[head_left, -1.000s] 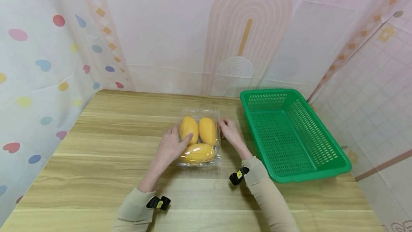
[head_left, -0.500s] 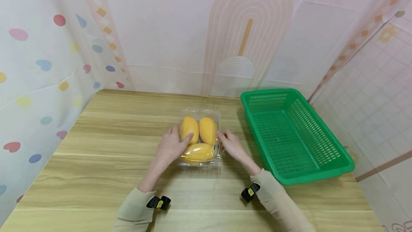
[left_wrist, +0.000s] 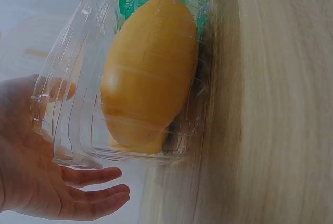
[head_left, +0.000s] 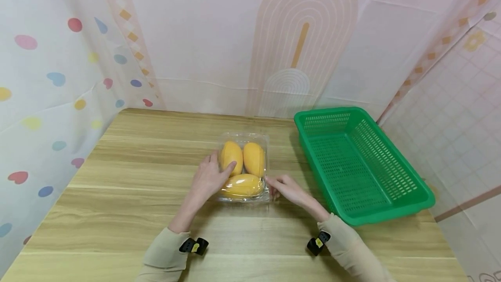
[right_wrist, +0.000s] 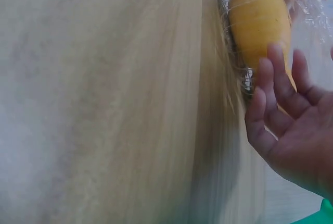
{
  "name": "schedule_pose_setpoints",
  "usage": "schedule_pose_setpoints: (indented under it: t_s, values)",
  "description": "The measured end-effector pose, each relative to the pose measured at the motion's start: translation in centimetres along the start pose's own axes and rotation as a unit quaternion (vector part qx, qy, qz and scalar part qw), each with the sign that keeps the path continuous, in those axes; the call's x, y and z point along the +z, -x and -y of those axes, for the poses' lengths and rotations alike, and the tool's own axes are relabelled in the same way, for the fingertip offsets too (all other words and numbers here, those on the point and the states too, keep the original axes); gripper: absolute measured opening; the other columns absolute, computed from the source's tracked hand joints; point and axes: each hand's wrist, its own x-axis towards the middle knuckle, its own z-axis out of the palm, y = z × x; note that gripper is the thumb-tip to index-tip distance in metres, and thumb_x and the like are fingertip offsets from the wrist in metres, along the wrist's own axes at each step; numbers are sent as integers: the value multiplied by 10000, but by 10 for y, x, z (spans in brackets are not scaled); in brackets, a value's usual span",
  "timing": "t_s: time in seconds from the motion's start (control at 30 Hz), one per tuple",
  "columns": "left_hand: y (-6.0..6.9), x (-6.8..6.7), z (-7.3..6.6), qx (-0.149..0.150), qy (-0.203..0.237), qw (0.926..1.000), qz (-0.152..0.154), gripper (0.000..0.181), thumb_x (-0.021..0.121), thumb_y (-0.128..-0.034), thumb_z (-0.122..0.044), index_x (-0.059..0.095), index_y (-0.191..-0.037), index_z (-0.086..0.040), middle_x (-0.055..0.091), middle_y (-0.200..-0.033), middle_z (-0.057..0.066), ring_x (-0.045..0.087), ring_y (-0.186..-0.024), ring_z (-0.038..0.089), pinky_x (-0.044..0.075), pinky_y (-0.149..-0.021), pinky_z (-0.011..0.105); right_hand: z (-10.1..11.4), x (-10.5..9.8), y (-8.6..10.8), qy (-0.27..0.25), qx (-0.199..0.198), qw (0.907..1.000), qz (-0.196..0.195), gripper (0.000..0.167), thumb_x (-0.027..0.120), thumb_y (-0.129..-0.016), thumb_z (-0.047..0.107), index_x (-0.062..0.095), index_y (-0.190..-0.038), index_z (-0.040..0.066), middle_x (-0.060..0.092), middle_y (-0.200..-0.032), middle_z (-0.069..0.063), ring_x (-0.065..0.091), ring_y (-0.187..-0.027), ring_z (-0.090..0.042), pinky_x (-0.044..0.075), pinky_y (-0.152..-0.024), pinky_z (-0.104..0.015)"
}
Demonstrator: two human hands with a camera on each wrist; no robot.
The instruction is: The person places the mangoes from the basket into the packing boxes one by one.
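Note:
Three yellow mangoes lie inside a clear plastic clamshell box on the table. My left hand is at the box's left side. Its thumb lies over the top, and its other fingers extend down beside the wall in the left wrist view. Along the right edge, my right hand has its fingertips at the box rim near the front corner. The right wrist view shows those fingers loosely bent and spread beside a mango. The exact contact at the rim is not clear.
A green perforated plastic basket stands to the right of the box, close to my right forearm. The wooden table meets patterned cloth hangings at the back and sides.
My right hand has moved along the box's right edge toward me, and its forearm has swung right. The left hand and the mangoes have stayed in place.

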Motion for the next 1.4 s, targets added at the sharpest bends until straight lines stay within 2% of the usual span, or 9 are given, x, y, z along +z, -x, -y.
schedule_pose_setpoints:
  t_s: [0.13, 0.3, 0.5, 0.67, 0.9, 1.1, 1.23, 1.4]
  values:
    - [-2, 0, 0, -11, -27, 10000, 4, 839, 457, -929, -541, 234, -1455, 74, 324, -1456, 335, 341, -1336, 492, 346, -1073, 595, 1, -3, 5, -43, -160, 9979, 626, 413, 478, -981, 267, 624, -790, -69, 666, -754, -259, 633, -655, -276, 538, -618, -334]
    - [-3, -1, 0, -20, -52, 10000, -10, 840, 462, -927, -538, 232, -1457, 71, 320, -1459, 335, 341, -1336, 494, 350, -1067, 600, 1, -2, 7, -275, 39, 9952, 936, 328, 555, -933, 230, 619, -803, -64, 684, -758, -190, 634, -671, -190, 539, -621, -310]
    - [-4, 0, 0, -48, -71, 10000, -1, 844, 461, -926, -538, 222, -1461, 69, 311, -1461, 340, 332, -1339, 498, 342, -1072, 602, 1, 0, 7, -722, 206, 9925, 964, 317, 574, -907, 210, 622, -855, -99, 688, -716, -13, 632, -647, -142, 553, -630, -302]
    - [-4, 0, 0, -36, -71, 10000, -16, 843, 464, -925, -536, 223, -1461, 68, 318, -1454, 345, 341, -1331, 502, 351, -1065, 602, 2, 3, 6, -976, 273, 9904, 942, 277, 571, -888, 144, 607, -860, -130, 661, -688, 62, 622, -642, -88, 544, -647, -263]
    - [-4, 0, 1, 8, -47, 10000, -85, 837, 472, -920, -533, 248, -1449, 76, 327, -1448, 346, 357, -1317, 508, 365, -1050, 607, 7, 7, 6, -1195, 566, 9882, 768, 116, 582, -862, 127, 609, -766, 68, 633, -669, 85, 595, -638, -66, 518, -661, -232]
    - [-5, 1, 0, 2, -61, 10000, -60, 837, 473, -918, -534, 244, -1454, 68, 327, -1450, 344, 353, -1322, 504, 363, -1050, 609, 8, 6, 7, -1413, 572, 9851, 792, 130, 589, -853, 103, 597, -727, 133, 644, -660, 91, 603, -640, -72, 508, -667, -243]
    - [-5, 1, 1, 4, -59, 10000, -33, 841, 468, -921, -534, 236, -1454, 73, 320, -1451, 347, 346, -1327, 503, 355, -1059, 607, 9, 6, 7, -1698, 683, 9791, 892, 116, 578, -859, 85, 606, -747, 99, 648, -668, 71, 600, -641, -72, 516, -670, -224]
    - [-6, 1, 1, 32, -84, 10000, -35, 845, 465, -923, -536, 237, -1450, 83, 322, -1447, 350, 347, -1326, 503, 354, -1063, 601, 9, 7, 7, -1879, 1125, 9710, 958, 138, 565, -872, 104, 621, -819, -10, 641, -662, 51, 580, -614, -63, 513, -642, -197]
